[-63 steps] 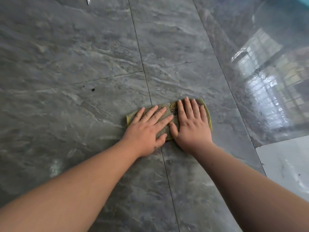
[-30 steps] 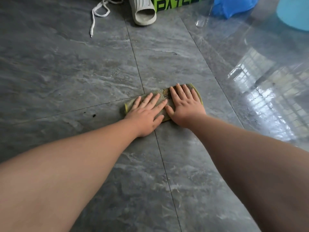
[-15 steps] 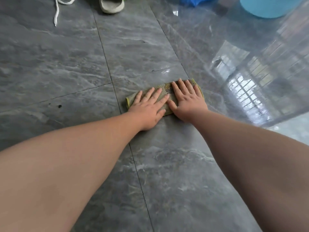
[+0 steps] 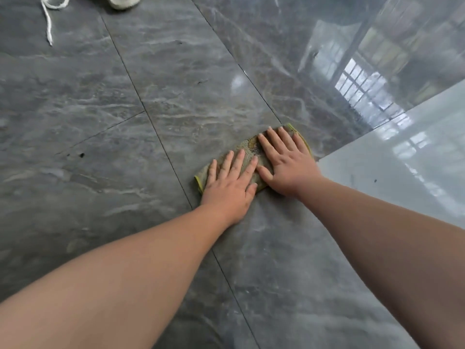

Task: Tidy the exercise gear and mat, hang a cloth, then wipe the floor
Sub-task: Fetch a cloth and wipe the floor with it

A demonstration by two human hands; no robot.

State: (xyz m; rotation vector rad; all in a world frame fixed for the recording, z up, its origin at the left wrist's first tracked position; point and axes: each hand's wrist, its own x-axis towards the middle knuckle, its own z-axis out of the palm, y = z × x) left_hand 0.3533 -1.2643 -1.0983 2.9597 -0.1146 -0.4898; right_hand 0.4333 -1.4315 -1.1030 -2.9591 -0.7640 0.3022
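A folded olive-green cloth [image 4: 251, 146] with a yellow hem lies flat on the dark grey marbled floor tiles [image 4: 176, 84], right of centre. Both palms press down on it, fingers spread. My left hand [image 4: 230, 183] covers its near-left end. My right hand [image 4: 286, 165] covers its far-right end, thumb touching the left hand's fingers. Only a strip of cloth between and around the fingers shows.
A glossy white tile [image 4: 402, 159] begins just right of the cloth. A pale slipper [image 4: 123, 2] and a white cord [image 4: 49, 18] lie at the top left edge. A small dark speck [image 4: 81, 154] sits on the floor to the left. Window reflections shine at top right.
Both hands have slid the cloth to the right across a tile seam, up to the edge of the white tile. The blue items at the top have left the view.
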